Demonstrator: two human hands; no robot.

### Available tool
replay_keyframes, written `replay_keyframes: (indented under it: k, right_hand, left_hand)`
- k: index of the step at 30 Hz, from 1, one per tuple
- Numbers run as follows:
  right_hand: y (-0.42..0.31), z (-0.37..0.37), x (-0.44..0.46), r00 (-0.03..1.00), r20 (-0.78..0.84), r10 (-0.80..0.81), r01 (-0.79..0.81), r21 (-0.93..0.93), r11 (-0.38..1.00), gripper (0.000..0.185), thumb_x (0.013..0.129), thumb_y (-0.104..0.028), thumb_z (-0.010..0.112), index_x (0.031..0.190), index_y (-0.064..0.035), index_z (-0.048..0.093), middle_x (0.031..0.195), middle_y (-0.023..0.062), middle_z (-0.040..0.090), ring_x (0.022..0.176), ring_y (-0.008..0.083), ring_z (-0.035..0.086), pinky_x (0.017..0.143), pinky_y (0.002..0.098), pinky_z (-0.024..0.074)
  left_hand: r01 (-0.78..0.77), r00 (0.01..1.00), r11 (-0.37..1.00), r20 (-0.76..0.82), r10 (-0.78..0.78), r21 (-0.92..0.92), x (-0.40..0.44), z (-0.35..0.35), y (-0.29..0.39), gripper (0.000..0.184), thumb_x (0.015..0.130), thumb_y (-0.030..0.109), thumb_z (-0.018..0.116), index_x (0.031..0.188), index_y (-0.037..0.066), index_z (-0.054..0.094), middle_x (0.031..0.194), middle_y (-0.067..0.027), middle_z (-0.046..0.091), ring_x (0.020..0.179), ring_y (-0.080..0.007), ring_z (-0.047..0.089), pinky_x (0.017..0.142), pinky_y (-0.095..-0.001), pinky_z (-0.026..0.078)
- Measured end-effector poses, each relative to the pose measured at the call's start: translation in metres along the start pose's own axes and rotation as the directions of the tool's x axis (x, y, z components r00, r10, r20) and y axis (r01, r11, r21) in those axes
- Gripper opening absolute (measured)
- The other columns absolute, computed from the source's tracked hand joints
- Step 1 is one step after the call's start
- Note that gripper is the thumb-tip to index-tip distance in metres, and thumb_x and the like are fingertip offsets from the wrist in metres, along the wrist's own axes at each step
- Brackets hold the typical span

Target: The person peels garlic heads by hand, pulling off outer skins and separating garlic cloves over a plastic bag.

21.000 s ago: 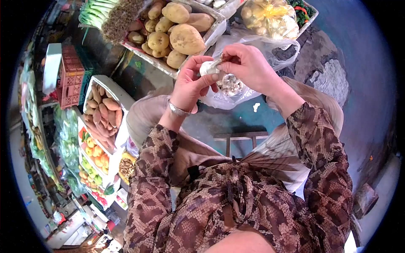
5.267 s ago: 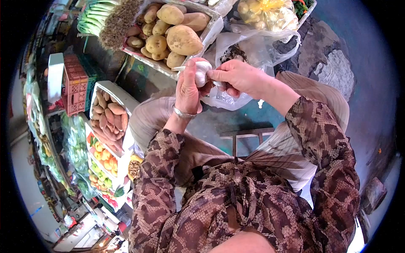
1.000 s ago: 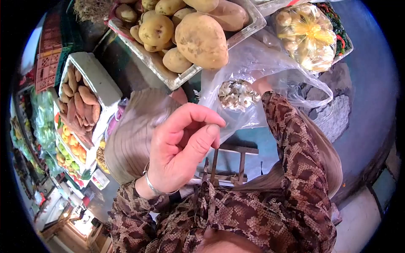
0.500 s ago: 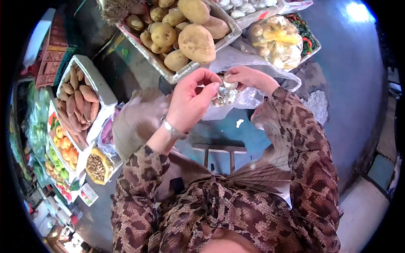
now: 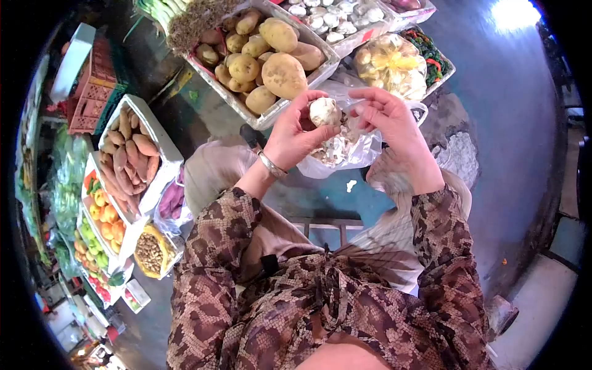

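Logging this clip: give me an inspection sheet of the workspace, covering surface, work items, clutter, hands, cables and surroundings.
Surface: painted floor, discoloured in patches; no worktop seen under the hands
Work items: garlic bulb above an open plastic bag with pale peelings
Clutter: white scrap on the floor
Left hand: grip around the bulb
Right hand: beside the bulb, fingers curved; too small to tell if it pinches anything
Cables: nothing seen
Surroundings: potatoes in a box ahead; sweet potatoes in a box to the left
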State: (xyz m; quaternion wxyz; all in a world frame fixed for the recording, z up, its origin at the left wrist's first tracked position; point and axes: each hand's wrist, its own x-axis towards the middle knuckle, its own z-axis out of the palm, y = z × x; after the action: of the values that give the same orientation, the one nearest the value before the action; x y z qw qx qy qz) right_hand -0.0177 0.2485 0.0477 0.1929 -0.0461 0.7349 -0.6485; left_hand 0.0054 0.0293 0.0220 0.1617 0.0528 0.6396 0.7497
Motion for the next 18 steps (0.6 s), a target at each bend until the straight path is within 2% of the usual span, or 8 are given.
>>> replay_keyframes:
  k: [1, 3, 7, 11, 13, 15, 17, 18]
  right_hand:
    - [0.005, -0.004, 0.002, 1.0, -0.002, -0.002, 0.002, 0.006, 1.0, 0.028, 0.099, -0.016, 0.062, 0.125, -0.0054, 0.065, 0.096, 0.0025, 0.069, 0.083, 0.0085, 0.063, 0.074, 0.0243, 0.0511]
    - [0.012, -0.007, 0.0, 0.993, -0.031, -0.111, 0.111, -0.001, 0.994, 0.018, 0.095, -0.01, 0.067, 0.112, -0.0033, 0.068, 0.093, -0.001, 0.068, 0.081, 0.0057, 0.06, 0.071, 0.0216, 0.0475]
    - [0.022, 0.003, -0.002, 0.984, -0.033, -0.177, 0.17, -0.142, 0.975, 0.011, 0.093, -0.008, 0.069, 0.101, -0.0004, 0.067, 0.089, -0.0024, 0.065, 0.08, 0.0039, 0.057, 0.069, 0.0212, 0.0465]
    - [0.027, 0.007, -0.001, 0.96, -0.107, -0.257, 0.23, -0.218, 0.948, 0.009, 0.091, -0.004, 0.068, 0.097, 0.0017, 0.066, 0.084, -0.0015, 0.064, 0.078, 0.0034, 0.055, 0.067, 0.0217, 0.0459]
    - [0.019, 0.009, -0.002, 0.962, -0.136, -0.237, 0.192, -0.28, 0.941, 0.017, 0.082, -0.012, 0.07, 0.092, 0.0019, 0.066, 0.081, 0.0155, 0.066, 0.071, 0.0249, 0.064, 0.068, 0.0343, 0.0503]
    - [0.015, 0.013, -0.003, 0.964, -0.135, -0.23, 0.189, -0.263, 0.946, 0.016, 0.081, -0.01, 0.069, 0.09, 0.002, 0.064, 0.08, 0.0151, 0.065, 0.071, 0.024, 0.063, 0.067, 0.034, 0.0499]
    - [0.015, 0.014, -0.004, 0.964, -0.136, -0.228, 0.19, -0.246, 0.95, 0.015, 0.08, -0.009, 0.068, 0.088, 0.0021, 0.062, 0.079, 0.0147, 0.064, 0.07, 0.0231, 0.061, 0.067, 0.0337, 0.0495]
    - [0.017, 0.013, -0.003, 0.96, -0.127, -0.248, 0.218, -0.216, 0.952, 0.01, 0.084, -0.005, 0.066, 0.087, 0.0017, 0.06, 0.077, 0.0067, 0.06, 0.071, 0.0135, 0.056, 0.065, 0.028, 0.0471]
  left_hand:
    - [0.002, 1.0, 1.0, 0.002, -0.002, 0.006, 0.002, 0.001, 0.002, 0.055, 0.086, -0.001, 0.07, 0.136, 0.009, 0.049, 0.107, 0.0015, 0.064, 0.085, -0.0047, 0.059, 0.066, -0.019, 0.05]
    - [0.058, 0.998, 0.998, 0.009, -0.058, 0.016, 0.005, 0.005, 0.003, 0.055, 0.083, 0.003, 0.08, 0.128, 0.004, 0.049, 0.108, -0.0038, 0.066, 0.095, -0.0094, 0.064, 0.079, -0.0245, 0.055]
    - [0.101, 0.995, 0.993, 0.016, -0.102, 0.065, 0.01, 0.013, -0.001, 0.056, 0.081, 0.003, 0.082, 0.127, 0.003, 0.05, 0.107, -0.0045, 0.066, 0.092, -0.0095, 0.065, 0.077, -0.0246, 0.055]
    - [0.032, 0.999, 0.984, -0.032, -0.027, 0.173, 0.01, 0.017, -0.01, 0.055, 0.08, 0.004, 0.083, 0.124, 0.002, 0.051, 0.105, -0.0059, 0.066, 0.089, -0.0093, 0.065, 0.075, -0.0251, 0.056]
    - [-0.008, 0.999, 0.979, -0.031, 0.015, 0.203, 0.01, 0.017, -0.013, 0.054, 0.08, 0.004, 0.083, 0.124, 0.001, 0.051, 0.104, -0.0063, 0.066, 0.089, -0.0094, 0.065, 0.075, -0.0252, 0.056]
    - [-0.066, 0.995, 0.953, -0.052, 0.084, 0.296, 0.008, 0.02, -0.013, 0.052, 0.081, 0.005, 0.082, 0.123, 0.0, 0.051, 0.104, -0.0068, 0.066, 0.089, -0.01, 0.065, 0.075, -0.0255, 0.057]
    - [-0.067, 0.996, 0.967, -0.045, 0.081, 0.244, 0.007, 0.02, -0.014, 0.052, 0.082, 0.005, 0.082, 0.123, 0.0, 0.051, 0.104, -0.0066, 0.066, 0.09, -0.0103, 0.065, 0.076, -0.0257, 0.057]
    - [-0.068, 0.996, 0.979, -0.044, 0.078, 0.19, 0.006, 0.021, -0.012, 0.051, 0.082, 0.006, 0.082, 0.123, 0.0, 0.051, 0.104, -0.0063, 0.065, 0.091, -0.0106, 0.065, 0.077, -0.0258, 0.057]
